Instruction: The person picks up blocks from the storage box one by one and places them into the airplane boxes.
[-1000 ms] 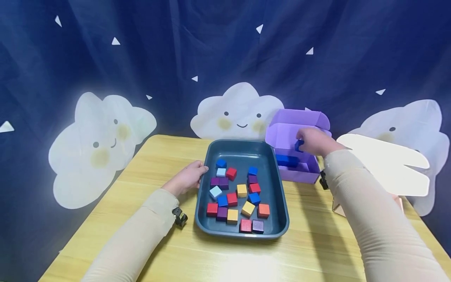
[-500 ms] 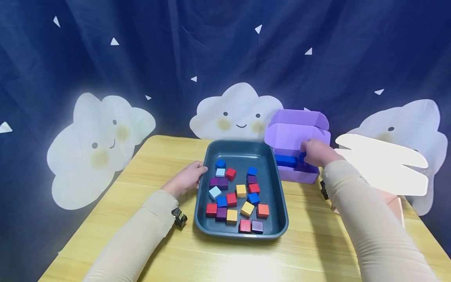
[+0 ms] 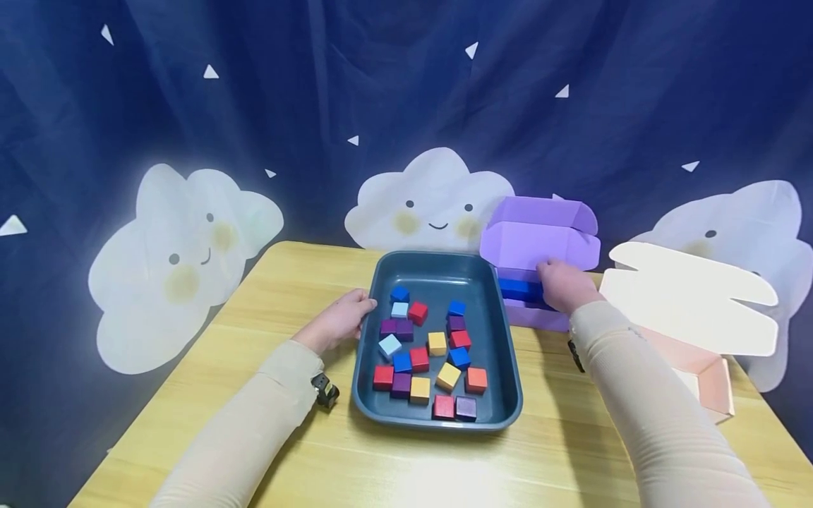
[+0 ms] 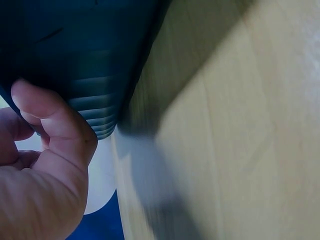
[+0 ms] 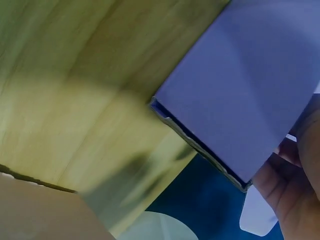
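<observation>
A dark teal tray [image 3: 438, 271] holds several small cubes in red, blue, purple, yellow, orange and light blue. My left hand [image 3: 343, 315] grips its left rim; in the left wrist view the thumb [image 4: 55, 117] lies along the tray's outer wall. Behind the tray's right side stands an open purple box [image 3: 536, 319] with a row of blue blocks [image 3: 521, 289] inside. My right hand [image 3: 565, 283] reaches down into that box at the row's right end. Its fingertips are hidden, so I cannot tell whether it still holds a blue cube.
To the right lies a peach-coloured open box [image 3: 718, 391], its pale lid [image 3: 692, 300] raised, partly behind my right forearm. A wooden table [image 3: 286, 282] carries everything. Behind it hangs a dark blue curtain [image 3: 406, 77] with cloud prints.
My right hand has lowered a blue cube into the purple box, down to the right end of the blue row; that cube no longer shows separately. The left hand and the tray stay put.
</observation>
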Demonstrator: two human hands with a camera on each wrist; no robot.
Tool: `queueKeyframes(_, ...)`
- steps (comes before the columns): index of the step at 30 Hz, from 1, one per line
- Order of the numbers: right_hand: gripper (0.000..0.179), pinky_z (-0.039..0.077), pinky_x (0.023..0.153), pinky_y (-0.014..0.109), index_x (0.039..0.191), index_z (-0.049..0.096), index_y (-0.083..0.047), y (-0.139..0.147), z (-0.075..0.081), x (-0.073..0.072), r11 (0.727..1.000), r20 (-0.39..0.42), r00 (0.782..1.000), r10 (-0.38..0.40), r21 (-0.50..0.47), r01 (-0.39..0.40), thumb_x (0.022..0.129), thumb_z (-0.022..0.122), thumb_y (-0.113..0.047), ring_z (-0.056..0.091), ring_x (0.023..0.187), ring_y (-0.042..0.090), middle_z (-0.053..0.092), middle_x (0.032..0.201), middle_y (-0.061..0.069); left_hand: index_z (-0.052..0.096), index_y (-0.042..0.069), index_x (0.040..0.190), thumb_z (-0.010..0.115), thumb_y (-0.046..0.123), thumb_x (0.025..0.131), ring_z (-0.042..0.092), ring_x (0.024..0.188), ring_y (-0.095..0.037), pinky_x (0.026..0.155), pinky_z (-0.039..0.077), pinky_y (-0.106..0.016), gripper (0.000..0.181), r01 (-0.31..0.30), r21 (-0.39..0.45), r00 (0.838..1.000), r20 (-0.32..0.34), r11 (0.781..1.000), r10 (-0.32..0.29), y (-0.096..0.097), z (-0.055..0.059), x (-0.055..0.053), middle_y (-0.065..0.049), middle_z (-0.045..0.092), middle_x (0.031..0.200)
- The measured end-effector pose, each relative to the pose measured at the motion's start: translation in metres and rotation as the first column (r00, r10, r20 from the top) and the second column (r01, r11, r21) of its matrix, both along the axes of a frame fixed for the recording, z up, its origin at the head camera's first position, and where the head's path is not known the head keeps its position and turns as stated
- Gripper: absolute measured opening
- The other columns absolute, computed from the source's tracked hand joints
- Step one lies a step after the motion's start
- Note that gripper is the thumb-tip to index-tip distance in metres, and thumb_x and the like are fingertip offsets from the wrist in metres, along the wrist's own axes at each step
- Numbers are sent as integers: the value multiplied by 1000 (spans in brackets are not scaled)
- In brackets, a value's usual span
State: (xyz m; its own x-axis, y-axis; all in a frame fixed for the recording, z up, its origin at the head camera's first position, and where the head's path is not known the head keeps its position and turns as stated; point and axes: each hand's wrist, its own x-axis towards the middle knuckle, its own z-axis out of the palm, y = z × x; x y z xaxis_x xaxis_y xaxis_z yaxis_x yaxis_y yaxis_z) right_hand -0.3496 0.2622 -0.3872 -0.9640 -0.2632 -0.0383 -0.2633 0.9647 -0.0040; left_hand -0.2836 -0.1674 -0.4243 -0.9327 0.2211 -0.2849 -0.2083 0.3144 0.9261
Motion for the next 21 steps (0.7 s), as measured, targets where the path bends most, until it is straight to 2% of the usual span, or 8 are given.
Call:
queueKeyframes(8, 15, 50, 80, 67, 109, 56, 3, 0, -8, -1, 1000, -25, 1000, -12, -4, 12, 97, 47, 1, 62, 95, 50, 57, 107, 26, 49, 1, 122, 37, 23, 111, 62, 82, -24, 71, 56, -35, 27, -7, -10, 1000, 4, 1000, 7, 0, 2, 0, -16, 58, 104)
queueKeyframes(13, 10, 52, 75, 66, 102, 54, 1, -1, -10, 0, 1000, -17, 1000, -7, -4, 7, 94, 49, 3, 64, 92, 47, 62, 99, 25, 49, 1, 121, 38, 24, 111, 61, 79, -23, 69, 55, -34, 28, -4, -21, 1000, -8, 1000, 4, -1, 0, 0, -15, 58, 100)
queueKeyframes(21, 9, 51, 79, 65, 102, 53, -1, 2, -13, -2, 999, -12, 1000, -6, -45, 6, 97, 46, 0, 65, 93, 47, 64, 100, 27, 49, 0, 116, 38, 23, 111, 60, 74, -21, 66, 54, -32, 26, -5, -21, 1000, -26, 1000, 5, 0, -2, -1, -14, 57, 96)
